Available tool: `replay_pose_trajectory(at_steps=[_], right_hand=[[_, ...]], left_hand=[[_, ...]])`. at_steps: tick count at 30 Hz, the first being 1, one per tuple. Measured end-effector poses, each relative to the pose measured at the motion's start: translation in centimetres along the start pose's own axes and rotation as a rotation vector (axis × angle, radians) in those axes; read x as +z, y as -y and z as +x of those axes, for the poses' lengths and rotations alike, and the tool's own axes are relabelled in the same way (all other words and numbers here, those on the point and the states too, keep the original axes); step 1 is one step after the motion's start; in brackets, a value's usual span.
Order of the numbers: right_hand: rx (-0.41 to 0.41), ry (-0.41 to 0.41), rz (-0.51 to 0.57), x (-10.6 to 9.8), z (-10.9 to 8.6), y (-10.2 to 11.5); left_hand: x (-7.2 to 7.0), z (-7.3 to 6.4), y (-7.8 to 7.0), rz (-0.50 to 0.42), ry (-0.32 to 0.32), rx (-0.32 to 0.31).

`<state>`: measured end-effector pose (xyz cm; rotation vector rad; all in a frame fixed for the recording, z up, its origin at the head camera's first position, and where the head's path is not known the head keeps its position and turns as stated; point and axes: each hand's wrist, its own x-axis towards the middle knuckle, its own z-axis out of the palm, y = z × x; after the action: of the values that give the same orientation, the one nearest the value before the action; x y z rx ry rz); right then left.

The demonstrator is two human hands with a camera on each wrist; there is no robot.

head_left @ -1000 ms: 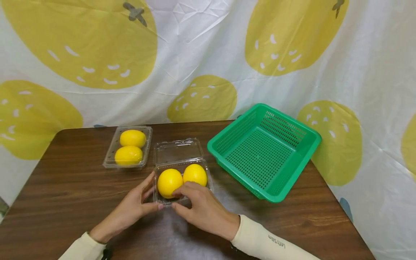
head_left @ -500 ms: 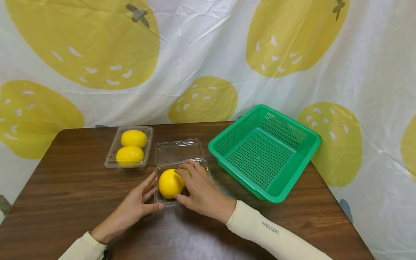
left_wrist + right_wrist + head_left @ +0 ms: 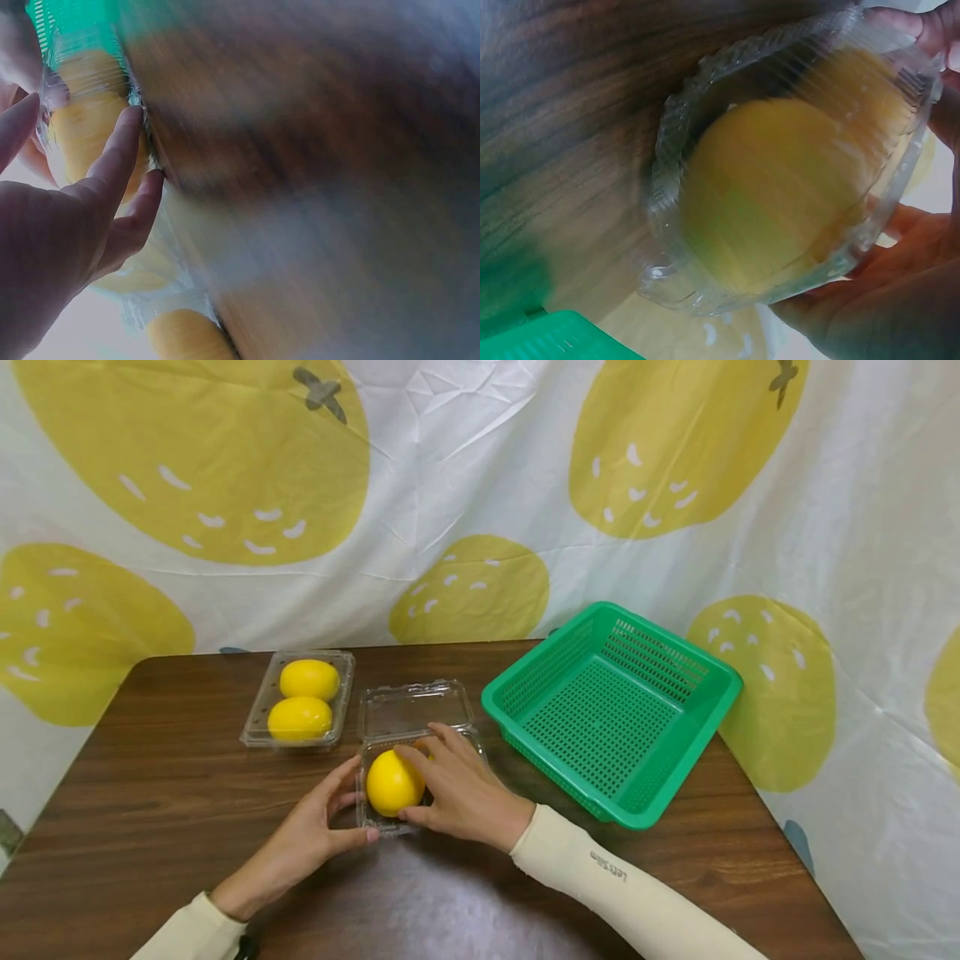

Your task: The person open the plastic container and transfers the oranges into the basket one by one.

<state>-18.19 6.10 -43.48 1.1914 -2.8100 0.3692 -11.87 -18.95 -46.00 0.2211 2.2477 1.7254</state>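
Note:
An open clear plastic clamshell (image 3: 416, 706) stands mid-table, its lid folded back. Two yellow lemons lie side by side in it. My left hand (image 3: 311, 831) holds the clamshell at its left side, thumb at the front corner and fingers along the wall. My right hand (image 3: 472, 789) reaches over the box; its thumb and index finger grip the left lemon (image 3: 392, 783) from the right. That hand almost covers the right lemon, but the right wrist view shows a large yellow lemon (image 3: 772, 195) through the plastic wall. Both wrist views are blurred.
A second clear clamshell (image 3: 257, 714) with two lemons (image 3: 300, 719) stands at the back left. A green plastic basket (image 3: 600, 727) sits at the right, its far side near the lemon-print cloth (image 3: 465, 460). Dark wood tabletop (image 3: 150, 827) lies around them.
The right hand has moved up and back from the clamshell's front, onto the lemons, now covering most of the right one. The left hand stays in place at the clamshell.

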Motion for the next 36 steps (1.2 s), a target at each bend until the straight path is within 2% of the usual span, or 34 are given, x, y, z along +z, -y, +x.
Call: replay_pose_trajectory(at_steps=[7, 18, 28, 36], right_hand=[[0.004, 0.035, -0.037, 0.2, 0.7, -0.1], [0.031, 0.03, -0.067, 0.8, 1.4, 0.1], [0.002, -0.058, -0.05, 1.1, 1.3, -0.2], [-0.014, -0.115, -0.003, 0.1, 0.7, 0.4]], left_hand=[[0.0, 0.1, 0.1, -0.001, -0.006, -0.001], [0.1, 0.1, 0.1, -0.014, -0.003, -0.011], [0.2, 0.0, 0.0, -0.022, 0.006, -0.01], [0.2, -0.1, 0.0, -0.019, 0.011, 0.004]])
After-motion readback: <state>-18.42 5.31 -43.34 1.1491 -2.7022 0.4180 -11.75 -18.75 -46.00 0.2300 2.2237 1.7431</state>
